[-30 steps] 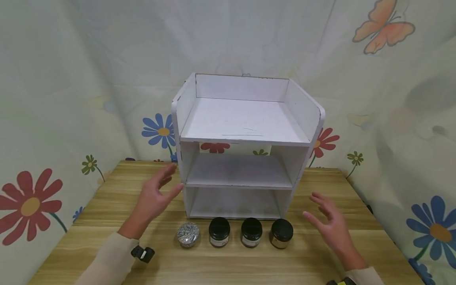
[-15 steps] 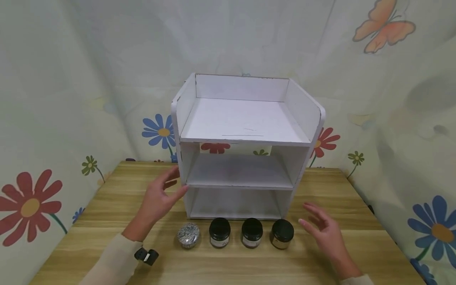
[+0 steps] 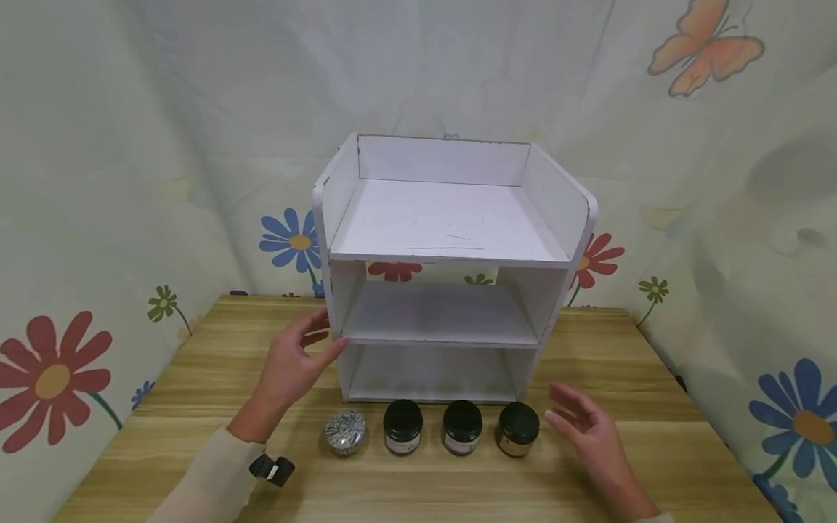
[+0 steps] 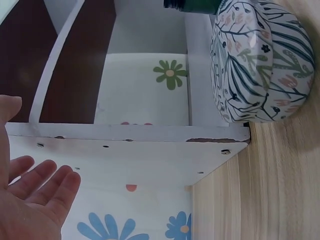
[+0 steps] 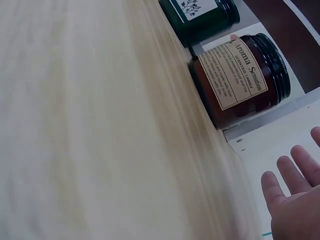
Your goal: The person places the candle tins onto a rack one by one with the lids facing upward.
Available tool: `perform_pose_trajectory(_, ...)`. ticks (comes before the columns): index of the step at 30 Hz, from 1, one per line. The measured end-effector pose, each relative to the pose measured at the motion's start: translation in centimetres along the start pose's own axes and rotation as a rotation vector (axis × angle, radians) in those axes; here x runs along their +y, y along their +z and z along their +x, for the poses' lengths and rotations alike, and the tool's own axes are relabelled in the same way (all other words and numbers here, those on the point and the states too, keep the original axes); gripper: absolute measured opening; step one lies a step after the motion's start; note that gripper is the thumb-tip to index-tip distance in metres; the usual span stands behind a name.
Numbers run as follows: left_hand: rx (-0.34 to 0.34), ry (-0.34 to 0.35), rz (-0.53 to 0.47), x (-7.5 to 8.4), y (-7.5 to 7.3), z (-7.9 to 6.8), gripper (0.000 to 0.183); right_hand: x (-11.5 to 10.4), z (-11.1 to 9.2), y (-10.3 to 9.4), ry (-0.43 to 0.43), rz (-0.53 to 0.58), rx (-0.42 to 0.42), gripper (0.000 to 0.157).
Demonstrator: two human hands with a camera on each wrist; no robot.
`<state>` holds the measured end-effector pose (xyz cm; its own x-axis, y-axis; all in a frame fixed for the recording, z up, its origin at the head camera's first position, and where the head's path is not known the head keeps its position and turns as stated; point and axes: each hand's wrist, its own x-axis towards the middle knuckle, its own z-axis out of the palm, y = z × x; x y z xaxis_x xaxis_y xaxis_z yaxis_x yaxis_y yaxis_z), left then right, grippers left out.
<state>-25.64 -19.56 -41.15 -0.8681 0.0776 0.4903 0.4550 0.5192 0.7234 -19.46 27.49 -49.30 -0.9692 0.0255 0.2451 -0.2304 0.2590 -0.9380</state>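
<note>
My left hand (image 3: 288,367) is at the left side of the white shelf unit (image 3: 445,225), thumb by its front edge, fingers partly behind the side panel. Contact is hard to tell. Beside the rightmost jar, an amber scented candle (image 3: 518,428) with a black lid, my right hand (image 3: 595,443) hovers with loosely bent fingers and nothing in it. The right wrist view shows that candle (image 5: 235,75) labelled "Scented Candle" and the hand (image 5: 300,200) apart from it. Nearest my left wrist is a round leaf-patterned tin (image 4: 262,65).
Two dark jars with black lids, a left one (image 3: 402,426) and a right one (image 3: 462,427), stand between tin and amber candle, in a row before the shelf. All rest on a wooden table (image 3: 418,487). Flower-printed cloth (image 3: 131,181) hangs behind and at both sides.
My left hand has moved right, up to the shelf's side. The right hand has come down and left, closer to the amber candle. Shelf, tin and jars stay in place.
</note>
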Motion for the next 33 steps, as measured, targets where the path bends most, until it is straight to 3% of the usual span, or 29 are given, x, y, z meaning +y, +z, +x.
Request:
perform_pose_trajectory(8,0.023,-0.023,0.028,0.4,0.3,0.0,0.06,0.3,-0.2,0.5,-0.029,0.053,-0.039,0.05)
perform_pose_trajectory(15,0.047,-0.053,0.009,0.9,0.3,0.2,0.054,0.3,-0.6,0.9,0.0,0.105,-0.069,0.048)
perform_pose_trajectory(33,0.06,-0.243,-0.042,2.5,0.0,0.4,0.055,-0.1,-1.1,2.2,0.11,0.194,-0.092,0.061)
